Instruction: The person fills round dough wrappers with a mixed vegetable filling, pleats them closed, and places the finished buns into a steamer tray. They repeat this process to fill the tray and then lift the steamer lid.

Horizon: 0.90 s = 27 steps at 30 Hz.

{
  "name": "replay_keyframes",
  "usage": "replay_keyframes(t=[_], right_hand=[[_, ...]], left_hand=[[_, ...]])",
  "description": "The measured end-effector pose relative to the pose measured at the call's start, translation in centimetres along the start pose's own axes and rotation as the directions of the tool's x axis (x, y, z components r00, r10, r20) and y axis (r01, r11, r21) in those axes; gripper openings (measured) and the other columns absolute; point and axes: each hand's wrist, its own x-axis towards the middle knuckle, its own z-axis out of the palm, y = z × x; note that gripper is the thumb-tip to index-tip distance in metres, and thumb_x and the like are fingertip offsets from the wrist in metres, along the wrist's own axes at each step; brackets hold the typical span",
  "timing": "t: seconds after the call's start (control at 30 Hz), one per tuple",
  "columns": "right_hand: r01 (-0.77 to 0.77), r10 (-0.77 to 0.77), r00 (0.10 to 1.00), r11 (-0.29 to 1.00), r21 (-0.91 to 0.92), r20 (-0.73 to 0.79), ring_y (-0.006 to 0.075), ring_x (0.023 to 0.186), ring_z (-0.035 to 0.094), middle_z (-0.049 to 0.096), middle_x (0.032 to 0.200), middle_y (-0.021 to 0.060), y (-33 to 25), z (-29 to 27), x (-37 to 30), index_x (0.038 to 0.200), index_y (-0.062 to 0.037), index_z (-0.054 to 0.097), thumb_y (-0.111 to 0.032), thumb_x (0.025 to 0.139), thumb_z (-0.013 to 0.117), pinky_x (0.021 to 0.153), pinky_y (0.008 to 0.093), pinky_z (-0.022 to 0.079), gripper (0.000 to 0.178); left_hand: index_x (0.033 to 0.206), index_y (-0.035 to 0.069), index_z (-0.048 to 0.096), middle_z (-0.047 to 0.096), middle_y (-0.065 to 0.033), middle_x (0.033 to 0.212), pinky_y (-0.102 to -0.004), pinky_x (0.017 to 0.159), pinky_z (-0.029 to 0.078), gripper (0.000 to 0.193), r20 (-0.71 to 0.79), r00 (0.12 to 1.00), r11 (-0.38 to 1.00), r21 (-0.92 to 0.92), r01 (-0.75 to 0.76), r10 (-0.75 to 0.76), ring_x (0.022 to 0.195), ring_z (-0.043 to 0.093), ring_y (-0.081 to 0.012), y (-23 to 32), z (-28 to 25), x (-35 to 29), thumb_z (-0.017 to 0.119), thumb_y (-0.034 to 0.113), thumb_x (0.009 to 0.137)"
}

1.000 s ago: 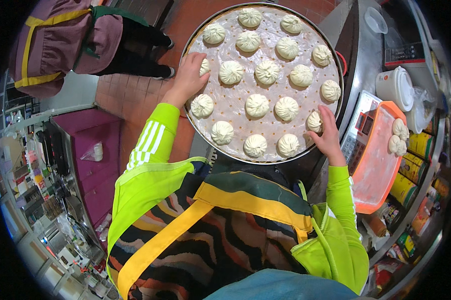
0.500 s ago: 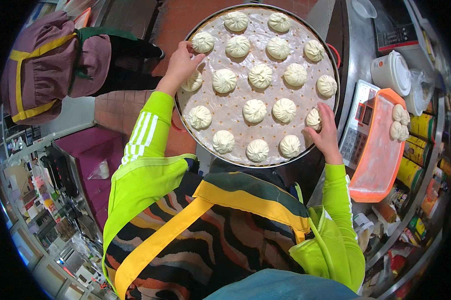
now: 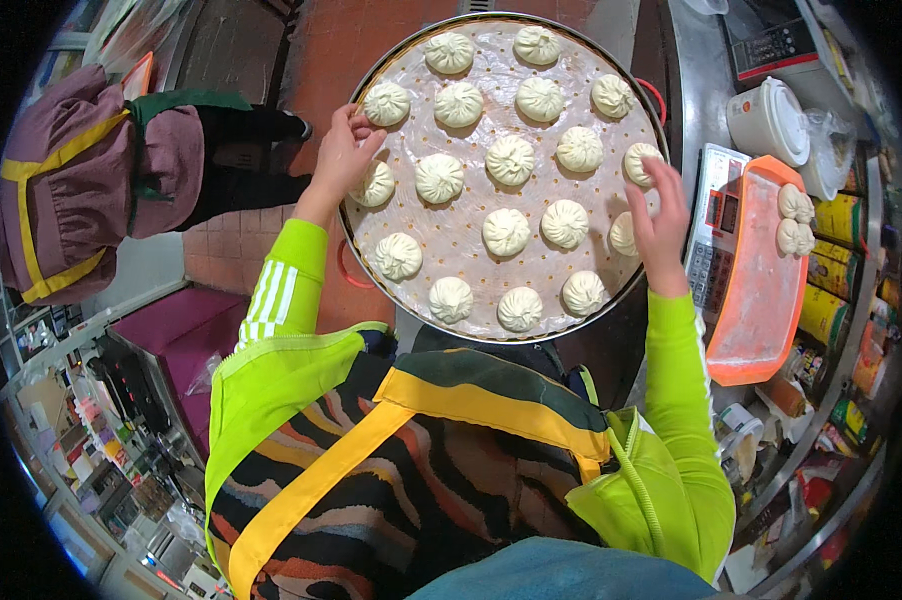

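A round steamer tray [image 3: 575,332] with red side handles and a pale, dotted liner carries several pleated buns. My left hand [image 3: 342,163] is closed at its left rim, thumb inward, beside a bun [image 3: 386,103] at the upper left; the rim under the fingers is partly hidden. Over the right edge, my right hand [image 3: 662,218] has its fingers stretched out, close to a bun [image 3: 638,161]. Whether they touch it I cannot tell. That hand partly covers another bun [image 3: 622,234] below.
To the right are a scale [image 3: 712,235], an orange tray [image 3: 756,300] with several dough pieces, and a lidded white bucket [image 3: 768,122] on a steel counter. Another person in a purple apron [image 3: 76,185] stands at the left. Shelves of goods line the far right.
The tray has turned slightly counterclockwise, with my left hand moving down and left along with it. My right hand has moved up from the lower right bun, its fingers straightening.
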Motion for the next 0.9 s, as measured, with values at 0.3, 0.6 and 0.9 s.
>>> replay_keyframes(t=[0.3,0.6,0.9], right_hand=[[0.11,-0.085,0.988,0.974,-0.199,0.131,0.0404,0.126,0.053,0.052,0.138,0.0245,0.2,15.4,17.3,0.14,-0.0151,0.056,-0.024,0.079,0.08,0.105,0.0463,0.046,0.066],[-0.088,0.157,0.968,0.943,-0.321,0.195,0.04,0.12,0.055,0.056,0.132,0.0182,0.5,21.3,19.8,0.131,-0.024,0.065,-0.026,0.079,0.077,0.102,0.0476,0.049,0.054],[-0.236,0.302,0.944,0.9,-0.367,0.135,0.0401,0.117,0.058,0.056,0.132,0.0193,-1.5,22.9,20.1,0.132,-0.0209,0.065,-0.035,0.081,0.075,0.097,0.0502,0.051,0.053]], left_hand=[[0.144,-0.005,0.038,0.064,-0.0177,0.127,-0.034,0.098,0.05,0.061,0.022,0.986,0.978,-0.132,-0.163,0.167,0.112,0.064,-0.0224,-1.7,-1.2,-3.3,0.066,0.021,0.098],[0.141,-0.004,0.044,0.063,-0.0196,0.127,-0.0375,0.1,0.051,0.064,-0.091,0.945,0.927,-0.187,-0.326,0.314,0.116,0.066,-0.0283,-4.2,-1.2,-4.4,0.065,0.038,0.098],[0.139,-0.001,0.049,0.066,-0.0177,0.121,-0.0384,0.096,0.052,0.06,-0.089,0.933,0.926,-0.122,-0.357,0.348,0.11,0.067,-0.0291,-4.7,-1.5,-4.1,0.062,0.042,0.1]])
